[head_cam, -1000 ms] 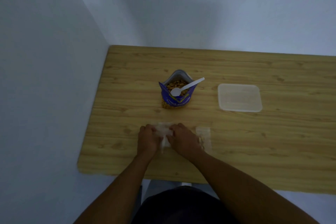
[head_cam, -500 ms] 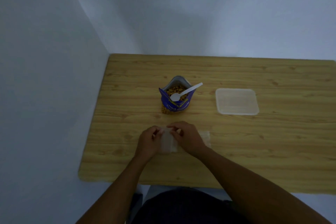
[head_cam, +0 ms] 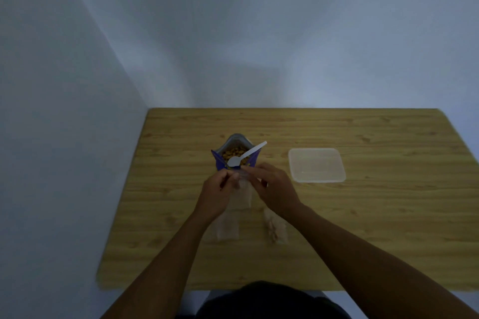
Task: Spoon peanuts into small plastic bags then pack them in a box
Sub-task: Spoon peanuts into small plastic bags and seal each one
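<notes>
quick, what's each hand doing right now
left hand: pinching the top of a small clear plastic bag
right hand: pinching the same bag's top

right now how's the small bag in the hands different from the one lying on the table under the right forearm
The held bag is lifted, hanging upright, pinched at its top by the left hand and right hand; the lying bag rests flat on the table, untouched. The held bag looks empty; the lying bag shows brownish contents, likely peanuts. Both are small clear plastic.
</notes>
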